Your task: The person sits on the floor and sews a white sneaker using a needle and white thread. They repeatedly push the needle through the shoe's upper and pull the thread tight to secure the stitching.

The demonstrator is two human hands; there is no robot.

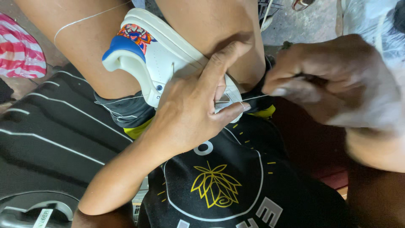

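Note:
A white sneaker (158, 57) with a blue heel tab and a bright orange-and-blue patch is clamped sideways between my bare knees. My left hand (190, 109) rests on the shoe's sole edge, pinching a thin metal needle (222, 101) between thumb and forefinger. A pale thread (255, 98) runs taut from that spot to my right hand (333, 80), whose fingers are closed on it, just right of my right knee. More thread (84, 19) loops over my left thigh. What lies inside my right fist is hidden.
A black ribbed mat or case (50, 135) lies at the left. A red-and-white striped bag (19, 50) sits at the far left. My black shirt with a yellow leaf emblem (215, 185) fills the bottom. Grey concrete floor (312, 21) shows at the top.

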